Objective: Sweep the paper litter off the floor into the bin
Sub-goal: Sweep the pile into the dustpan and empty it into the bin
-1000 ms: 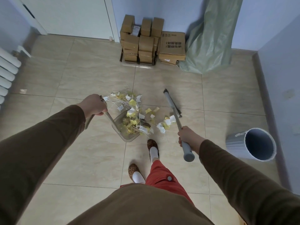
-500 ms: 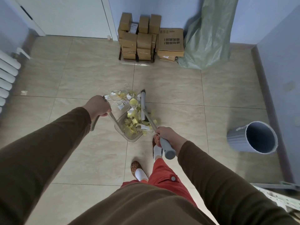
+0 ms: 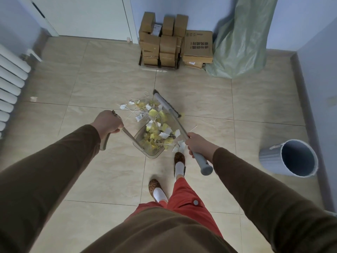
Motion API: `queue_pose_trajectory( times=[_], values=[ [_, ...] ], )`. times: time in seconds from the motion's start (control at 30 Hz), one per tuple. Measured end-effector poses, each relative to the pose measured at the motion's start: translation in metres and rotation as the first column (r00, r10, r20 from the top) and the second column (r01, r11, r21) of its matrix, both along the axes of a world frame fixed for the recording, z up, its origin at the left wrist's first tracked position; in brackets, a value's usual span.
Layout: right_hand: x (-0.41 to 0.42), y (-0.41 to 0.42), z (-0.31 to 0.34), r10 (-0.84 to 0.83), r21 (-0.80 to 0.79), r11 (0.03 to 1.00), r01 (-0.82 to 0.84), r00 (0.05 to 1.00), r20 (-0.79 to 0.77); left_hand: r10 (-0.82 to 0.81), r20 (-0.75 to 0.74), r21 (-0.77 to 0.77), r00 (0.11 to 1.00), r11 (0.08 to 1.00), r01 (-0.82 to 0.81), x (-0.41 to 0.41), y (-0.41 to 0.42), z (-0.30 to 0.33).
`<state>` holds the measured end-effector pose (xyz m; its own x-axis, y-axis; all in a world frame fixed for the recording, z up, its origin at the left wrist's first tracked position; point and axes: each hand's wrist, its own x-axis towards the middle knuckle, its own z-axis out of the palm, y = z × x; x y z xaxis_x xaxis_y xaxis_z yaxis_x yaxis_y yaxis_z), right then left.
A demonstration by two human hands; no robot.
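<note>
A pile of yellow and white paper scraps (image 3: 156, 127) with thin sticks lies on the tiled floor, partly inside a clear dustpan (image 3: 148, 151). My left hand (image 3: 107, 123) grips the dustpan's long handle, holding the pan tilted on the floor. My right hand (image 3: 197, 145) grips the grey handle of a broom (image 3: 166, 105), whose head rests at the far right edge of the pile. A few white scraps (image 3: 179, 147) lie by the pan's right rim. A grey bin (image 3: 290, 157) stands at the right, mouth tipped toward me.
Stacked cardboard boxes (image 3: 169, 41) and a green sack (image 3: 240, 42) stand against the far wall. A white radiator (image 3: 11, 88) lines the left wall. One stray scrap (image 3: 33, 98) lies near it. My feet (image 3: 179, 161) stand just behind the dustpan.
The broom head swung left across the pile into the dustpan, then back out to the pile's far right edge. My right hand moved right again. The dustpan stayed put.
</note>
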<state>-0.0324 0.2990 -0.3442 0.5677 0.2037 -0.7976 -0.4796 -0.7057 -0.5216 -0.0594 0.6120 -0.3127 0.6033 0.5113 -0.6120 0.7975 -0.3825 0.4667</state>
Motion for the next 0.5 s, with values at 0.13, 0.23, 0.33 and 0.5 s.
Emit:
queue_pose_trajectory(
  times=[0.13,0.23,0.33,0.5],
  values=[
    [0.025,0.021,-0.030,0.207,-0.102,0.973,-0.207,0.978,-0.003,0.038,-0.056,-0.156,0.998,0.987,-0.047,-0.005,0.011,-0.006],
    [0.015,0.031,-0.045,0.254,-0.148,0.953,-0.263,0.964,-0.079,0.029,-0.141,-0.363,0.990,0.928,-0.079,-0.013,0.020,-0.005],
    [-0.011,0.026,-0.043,0.195,-0.124,0.969,-0.214,0.969,-0.153,0.008,-0.157,-0.425,0.988,0.902,-0.075,-0.018,0.014,-0.007],
    [-0.040,-0.012,-0.007,0.177,-0.050,0.980,-0.192,0.961,-0.211,0.031,-0.063,-0.368,0.998,0.928,-0.052,-0.013,-0.011,-0.002]
  ],
)
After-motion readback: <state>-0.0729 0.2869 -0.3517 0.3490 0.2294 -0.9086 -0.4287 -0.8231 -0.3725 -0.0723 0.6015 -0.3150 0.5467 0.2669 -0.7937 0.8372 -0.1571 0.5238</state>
